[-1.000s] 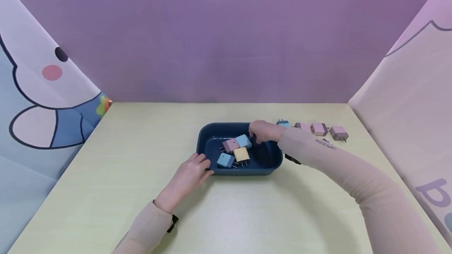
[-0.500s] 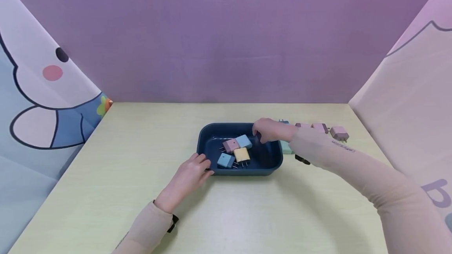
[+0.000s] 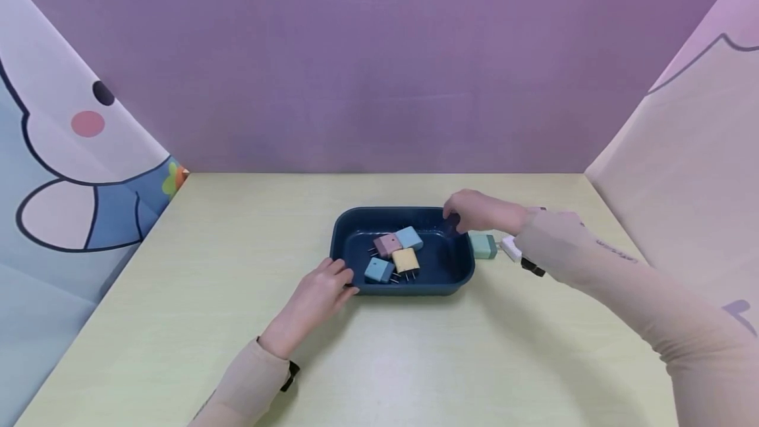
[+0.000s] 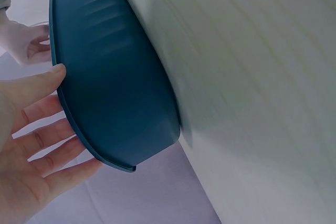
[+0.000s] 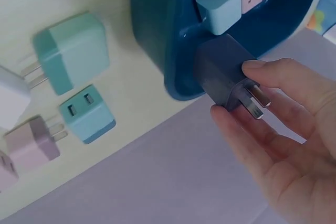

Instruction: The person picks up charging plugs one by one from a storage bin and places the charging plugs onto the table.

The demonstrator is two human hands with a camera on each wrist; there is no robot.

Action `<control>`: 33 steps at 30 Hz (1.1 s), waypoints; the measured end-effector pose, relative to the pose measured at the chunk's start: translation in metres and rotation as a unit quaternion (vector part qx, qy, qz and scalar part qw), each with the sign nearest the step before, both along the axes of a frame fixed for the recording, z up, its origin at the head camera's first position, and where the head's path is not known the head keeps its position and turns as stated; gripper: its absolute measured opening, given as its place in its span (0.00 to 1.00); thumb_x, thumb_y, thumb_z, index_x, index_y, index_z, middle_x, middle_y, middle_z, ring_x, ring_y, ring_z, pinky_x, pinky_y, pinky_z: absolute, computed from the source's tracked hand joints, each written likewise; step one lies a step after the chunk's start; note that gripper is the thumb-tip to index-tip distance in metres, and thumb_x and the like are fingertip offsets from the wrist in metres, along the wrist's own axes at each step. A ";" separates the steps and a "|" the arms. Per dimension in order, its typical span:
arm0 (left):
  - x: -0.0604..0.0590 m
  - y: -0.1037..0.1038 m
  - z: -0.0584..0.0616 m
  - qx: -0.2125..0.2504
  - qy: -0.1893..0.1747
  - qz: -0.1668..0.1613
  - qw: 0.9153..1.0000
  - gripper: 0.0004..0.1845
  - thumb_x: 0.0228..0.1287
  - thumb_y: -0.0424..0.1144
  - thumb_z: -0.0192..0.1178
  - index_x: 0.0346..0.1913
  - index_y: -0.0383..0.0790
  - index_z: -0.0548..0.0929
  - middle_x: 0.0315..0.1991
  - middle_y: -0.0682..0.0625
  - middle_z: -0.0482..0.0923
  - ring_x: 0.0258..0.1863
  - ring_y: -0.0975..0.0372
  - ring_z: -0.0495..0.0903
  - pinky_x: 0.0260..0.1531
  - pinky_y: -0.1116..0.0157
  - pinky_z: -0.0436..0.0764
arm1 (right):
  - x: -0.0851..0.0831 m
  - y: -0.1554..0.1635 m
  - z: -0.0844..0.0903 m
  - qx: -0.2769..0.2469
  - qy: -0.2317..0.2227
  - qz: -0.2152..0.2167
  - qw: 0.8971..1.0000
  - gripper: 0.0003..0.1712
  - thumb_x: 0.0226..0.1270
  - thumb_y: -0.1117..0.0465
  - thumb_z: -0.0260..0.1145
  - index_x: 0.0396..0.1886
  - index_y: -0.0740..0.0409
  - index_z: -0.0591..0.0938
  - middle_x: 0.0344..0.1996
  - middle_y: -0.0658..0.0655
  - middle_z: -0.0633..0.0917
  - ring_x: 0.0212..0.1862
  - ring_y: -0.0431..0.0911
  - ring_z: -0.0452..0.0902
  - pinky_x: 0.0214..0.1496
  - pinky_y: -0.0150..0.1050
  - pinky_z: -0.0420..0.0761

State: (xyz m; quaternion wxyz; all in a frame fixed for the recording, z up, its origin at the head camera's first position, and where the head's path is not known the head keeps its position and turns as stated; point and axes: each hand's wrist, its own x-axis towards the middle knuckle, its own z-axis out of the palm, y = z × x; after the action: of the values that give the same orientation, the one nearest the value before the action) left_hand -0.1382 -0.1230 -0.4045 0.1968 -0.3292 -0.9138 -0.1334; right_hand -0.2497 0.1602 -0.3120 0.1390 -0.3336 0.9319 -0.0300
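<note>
Head view: the right hand [image 3: 474, 211] has lifted out of the blue tray [image 3: 462, 269] since a second ago, when it was down among the plugs beside the light-blue plug [image 3: 409, 238]. It now sits over the tray's far right corner, fingers curled round something dark, hard to make out from here. Four plugs are left in the tray: the light-blue one, a pink plug [image 3: 388, 244], a yellow plug [image 3: 406, 259] and a second blue plug [image 3: 379, 270]. Just outside the right wall lies a mint-green plug [image 3: 483, 246], a white plug [image 3: 510, 248] touching it. The left hand [image 3: 317, 298] has not moved; it rests against the tray's near left corner, on the table [image 3: 379, 361].

Left wrist view: left hand [image 4: 31, 145] flat, fingers [image 4: 44, 85] straight against the outer wall of the tray [image 4: 115, 93]. It steadies, no grasp.

Right wrist view: right hand [image 5: 283, 135] pinches a dark grey plug [image 5: 223, 72] between thumb and fingers, prongs pointing towards the palm, held just above the tray rim [image 5: 157, 51]. On the table beyond: mint-green plug [image 5: 71, 51], a small blue plug [image 5: 86, 114], a pale pink plug [image 5: 31, 145].

Reading: one plug taken out of the tray, apparently bound for the group on the table
</note>
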 end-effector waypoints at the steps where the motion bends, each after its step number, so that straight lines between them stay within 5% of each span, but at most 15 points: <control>1: 0.000 0.000 0.000 0.000 0.000 0.000 1.000 0.10 0.45 0.38 0.68 0.27 0.36 0.79 0.24 0.49 0.71 0.24 0.61 0.65 0.25 0.68 0.70 | 0.000 0.002 0.001 0.000 0.003 -0.001 1.000 0.16 0.46 0.74 0.64 0.39 0.70 0.80 0.38 0.63 0.81 0.39 0.51 0.76 0.42 0.42 0.75; 19: -0.001 0.000 0.003 -0.004 -0.008 0.001 1.000 0.09 0.46 0.38 0.67 0.27 0.36 0.80 0.24 0.50 0.71 0.24 0.61 0.65 0.25 0.68 0.71 | 0.002 0.048 0.006 -0.049 0.021 -0.017 0.998 0.12 0.43 0.75 0.63 0.32 0.68 0.81 0.28 0.58 0.82 0.28 0.45 0.71 0.32 0.40 0.73; 33: -0.001 0.000 0.004 -0.008 -0.021 -0.001 1.000 0.08 0.48 0.38 0.66 0.28 0.37 0.80 0.25 0.50 0.72 0.24 0.62 0.65 0.25 0.69 0.71 | 0.005 0.083 -0.002 -0.063 0.015 -0.058 0.996 0.14 0.42 0.76 0.63 0.35 0.71 0.80 0.30 0.61 0.82 0.31 0.48 0.75 0.36 0.45 0.74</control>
State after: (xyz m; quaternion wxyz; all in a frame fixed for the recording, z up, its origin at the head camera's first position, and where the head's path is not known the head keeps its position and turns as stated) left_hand -0.1394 -0.1229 -0.4004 0.1745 -0.3289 -0.9185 -0.1331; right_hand -0.2447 0.2432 -0.3136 0.1023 -0.2877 0.9478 -0.0913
